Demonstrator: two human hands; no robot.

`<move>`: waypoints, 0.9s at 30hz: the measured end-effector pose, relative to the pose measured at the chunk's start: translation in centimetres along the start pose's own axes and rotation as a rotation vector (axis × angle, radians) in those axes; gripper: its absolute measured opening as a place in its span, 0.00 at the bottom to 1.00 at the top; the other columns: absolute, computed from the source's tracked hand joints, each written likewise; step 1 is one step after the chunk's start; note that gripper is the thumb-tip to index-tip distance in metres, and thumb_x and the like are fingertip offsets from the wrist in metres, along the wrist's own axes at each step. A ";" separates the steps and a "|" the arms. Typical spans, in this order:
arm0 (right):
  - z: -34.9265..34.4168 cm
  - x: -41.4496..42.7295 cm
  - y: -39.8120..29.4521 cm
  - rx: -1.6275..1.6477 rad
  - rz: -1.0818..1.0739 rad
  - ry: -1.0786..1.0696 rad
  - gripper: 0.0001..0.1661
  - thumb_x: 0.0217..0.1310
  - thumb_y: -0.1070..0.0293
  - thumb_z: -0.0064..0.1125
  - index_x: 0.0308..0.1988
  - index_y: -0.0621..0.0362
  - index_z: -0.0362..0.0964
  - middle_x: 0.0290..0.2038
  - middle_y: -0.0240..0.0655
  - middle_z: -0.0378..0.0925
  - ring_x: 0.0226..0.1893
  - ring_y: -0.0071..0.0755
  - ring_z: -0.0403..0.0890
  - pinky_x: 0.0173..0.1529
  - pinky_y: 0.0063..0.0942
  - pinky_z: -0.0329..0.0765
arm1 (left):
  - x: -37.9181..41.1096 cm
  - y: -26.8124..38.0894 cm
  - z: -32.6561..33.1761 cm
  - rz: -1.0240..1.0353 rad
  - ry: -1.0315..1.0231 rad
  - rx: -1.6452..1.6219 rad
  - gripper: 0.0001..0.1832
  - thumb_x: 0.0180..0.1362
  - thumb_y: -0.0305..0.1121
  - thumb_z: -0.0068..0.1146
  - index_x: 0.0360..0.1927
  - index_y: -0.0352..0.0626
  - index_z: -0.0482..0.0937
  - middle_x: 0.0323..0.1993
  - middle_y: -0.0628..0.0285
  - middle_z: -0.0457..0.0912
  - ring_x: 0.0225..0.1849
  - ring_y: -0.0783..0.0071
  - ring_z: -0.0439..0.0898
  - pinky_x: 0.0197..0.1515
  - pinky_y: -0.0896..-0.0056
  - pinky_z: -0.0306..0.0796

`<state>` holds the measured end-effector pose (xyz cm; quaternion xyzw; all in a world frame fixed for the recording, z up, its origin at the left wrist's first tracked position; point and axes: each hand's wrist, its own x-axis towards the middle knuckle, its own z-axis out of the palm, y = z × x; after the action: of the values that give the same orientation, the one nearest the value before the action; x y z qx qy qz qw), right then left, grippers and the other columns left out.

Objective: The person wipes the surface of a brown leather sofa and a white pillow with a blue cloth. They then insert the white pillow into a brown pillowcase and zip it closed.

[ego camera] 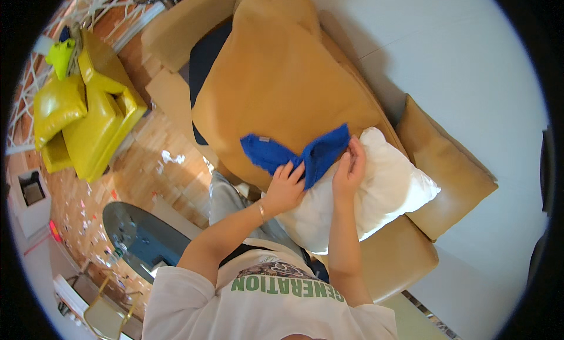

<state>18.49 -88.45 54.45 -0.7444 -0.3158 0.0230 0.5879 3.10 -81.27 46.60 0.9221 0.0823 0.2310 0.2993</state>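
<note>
A blue cloth (326, 150), folded in the middle and bearing a small pale tag, lies across a large tan cushion (286, 80) and the edge of a white pillow (387, 186). The fingers of my left hand (288, 188) hold the cloth at its near middle; the thumb is hidden. At the right end of the cloth is my right hand (350, 166), its fingers slightly curled and apart beside the fabric. Its palm is over the pillow, and no grip shows there.
A tan sofa (396, 256) bears the cushions, with another tan cushion (449, 172) leaning by the pale wall (462, 67). Left are a yellow armchair (105, 115) and an oval glass table (150, 234) with a bottle (118, 252). Scraps litter the wooden floor (145, 142).
</note>
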 end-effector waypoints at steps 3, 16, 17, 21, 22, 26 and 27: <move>-1.6 -1.3 -0.9 -0.094 0.012 0.003 0.19 0.67 0.76 0.48 0.56 0.67 0.68 0.60 0.48 0.70 0.61 0.43 0.71 0.66 0.37 0.65 | 1.4 -0.1 -0.9 0.057 -0.068 -0.033 0.22 0.46 0.34 0.62 0.47 0.38 0.79 0.62 0.43 0.66 0.60 0.37 0.63 0.63 0.38 0.58; -3.8 -4.9 -5.7 -0.249 0.078 0.047 0.19 0.59 0.75 0.55 0.51 0.64 0.73 0.55 0.48 0.75 0.57 0.51 0.74 0.62 0.38 0.68 | 24.5 -7.6 -3.4 0.021 0.067 0.296 0.21 0.58 0.37 0.52 0.54 0.39 0.77 0.58 0.50 0.75 0.55 0.51 0.74 0.55 0.49 0.68; -4.1 -5.2 -5.7 -0.281 0.071 0.060 0.19 0.58 0.75 0.56 0.51 0.64 0.73 0.55 0.49 0.75 0.56 0.52 0.74 0.62 0.39 0.69 | 24.0 -8.3 -3.7 0.000 0.184 0.338 0.21 0.59 0.37 0.52 0.54 0.39 0.77 0.57 0.50 0.75 0.54 0.50 0.74 0.54 0.49 0.69; -5.2 -6.5 -5.0 -0.329 0.063 0.094 0.19 0.57 0.73 0.58 0.50 0.64 0.73 0.54 0.50 0.75 0.55 0.54 0.75 0.61 0.40 0.70 | 19.4 -6.0 -4.4 -0.194 0.212 0.364 0.18 0.62 0.36 0.52 0.51 0.36 0.78 0.55 0.47 0.76 0.52 0.47 0.75 0.52 0.47 0.70; -5.4 -6.7 -5.2 -0.328 0.066 0.097 0.19 0.57 0.73 0.58 0.50 0.64 0.73 0.54 0.49 0.75 0.55 0.54 0.75 0.61 0.41 0.71 | 18.1 -4.4 -4.8 -0.187 0.189 0.340 0.16 0.62 0.35 0.52 0.49 0.36 0.78 0.53 0.45 0.75 0.51 0.46 0.75 0.50 0.48 0.70; -5.0 -5.6 -5.2 -0.357 0.042 0.113 0.19 0.57 0.73 0.58 0.50 0.64 0.74 0.52 0.49 0.76 0.54 0.53 0.76 0.60 0.40 0.71 | 11.6 1.5 -5.3 -0.280 -0.028 0.028 0.13 0.60 0.37 0.55 0.39 0.35 0.72 0.39 0.40 0.77 0.41 0.43 0.77 0.42 0.51 0.72; -4.9 -5.4 -5.0 -0.355 0.011 0.126 0.19 0.57 0.73 0.59 0.50 0.64 0.74 0.52 0.49 0.76 0.53 0.53 0.76 0.59 0.40 0.71 | 10.1 2.7 -5.4 -0.330 -0.060 -0.072 0.15 0.60 0.38 0.56 0.37 0.36 0.70 0.35 0.41 0.77 0.37 0.43 0.78 0.40 0.52 0.72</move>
<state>13.95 -94.84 58.62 -0.8382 -0.2732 -0.0764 0.4657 9.43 -77.77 55.87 0.8913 0.2154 0.1539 0.3681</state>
